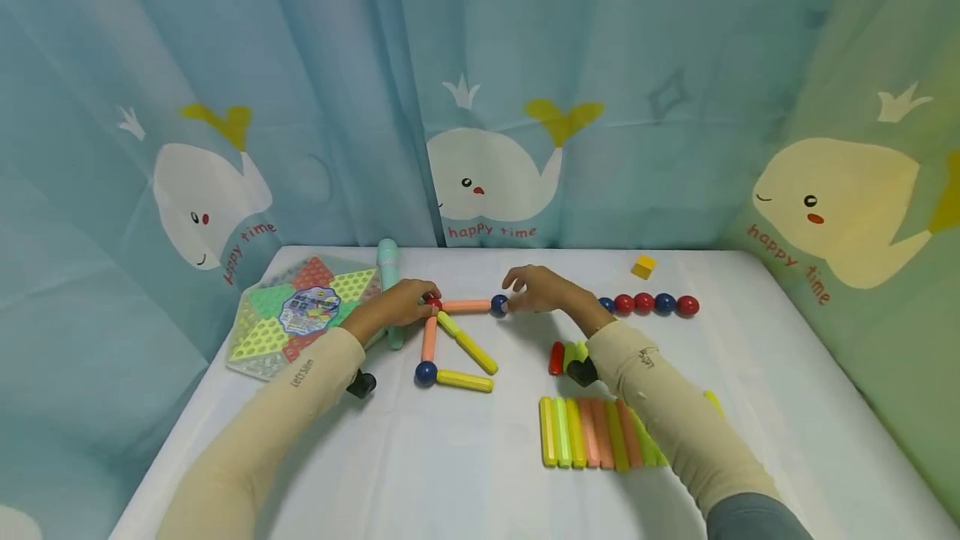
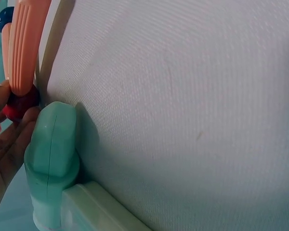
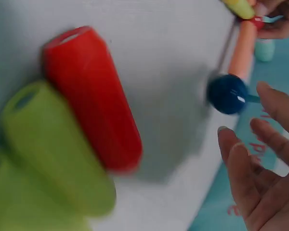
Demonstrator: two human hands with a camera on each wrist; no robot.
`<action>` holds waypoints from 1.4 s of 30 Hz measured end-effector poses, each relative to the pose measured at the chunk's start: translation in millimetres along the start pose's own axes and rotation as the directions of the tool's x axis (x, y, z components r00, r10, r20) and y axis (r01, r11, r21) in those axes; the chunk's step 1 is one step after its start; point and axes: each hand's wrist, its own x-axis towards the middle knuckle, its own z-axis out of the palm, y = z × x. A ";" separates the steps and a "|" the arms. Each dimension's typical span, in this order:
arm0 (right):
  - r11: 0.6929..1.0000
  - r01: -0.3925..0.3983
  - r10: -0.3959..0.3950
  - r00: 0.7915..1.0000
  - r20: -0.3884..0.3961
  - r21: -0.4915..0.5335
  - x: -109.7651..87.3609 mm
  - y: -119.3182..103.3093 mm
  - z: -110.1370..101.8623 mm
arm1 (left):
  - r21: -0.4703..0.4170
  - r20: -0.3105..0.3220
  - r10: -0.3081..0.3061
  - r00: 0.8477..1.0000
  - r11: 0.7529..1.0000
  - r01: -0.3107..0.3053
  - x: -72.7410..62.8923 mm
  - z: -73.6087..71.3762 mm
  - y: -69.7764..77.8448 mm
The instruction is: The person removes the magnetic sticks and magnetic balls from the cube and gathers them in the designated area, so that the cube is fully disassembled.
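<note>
My left hand (image 1: 401, 304) pinches a red ball (image 2: 22, 103) at the corner of a stick-and-ball figure lying on the table. From that ball run two orange sticks (image 1: 467, 306) and a yellow stick (image 1: 472, 347). At the far end of one orange stick sits a blue ball (image 3: 227, 94). Just right of it is my right hand (image 1: 542, 288), fingers spread and loosely bent, with a small gap to the ball in the right wrist view. A second blue ball (image 1: 425, 373) joins the other orange stick to another yellow stick (image 1: 465, 381).
Left of the figure lie a turquoise wand-like piece (image 1: 388, 273) and a patterned package (image 1: 270, 315). A row of red and blue balls (image 1: 643, 302) stands at the right, a yellow block (image 1: 643, 266) behind. Short sticks (image 3: 94, 101) and a row of longer sticks (image 1: 585, 433) lie nearer.
</note>
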 end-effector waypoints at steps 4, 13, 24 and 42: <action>1.000 -0.009 0.009 0.999 0.048 0.001 16.1 1.4 11.5 | -0.002 0.005 0.007 1.000 1.000 -0.007 1.7 3.3 1.1; 0.989 0.088 -0.085 0.996 0.035 -0.121 29.5 -7.7 21.2 | 0.010 -0.023 -0.001 1.000 1.000 0.001 -0.6 3.3 -0.4; 0.990 0.079 -0.073 0.996 0.050 -0.119 31.2 -8.7 23.7 | -0.004 -0.020 -0.007 1.000 1.000 0.007 -0.1 3.6 -0.1; 0.993 0.068 -0.066 0.998 0.023 -0.098 13.2 3.2 17.4 | -0.052 -0.004 -0.015 1.000 0.999 0.015 -0.6 -0.8 -0.6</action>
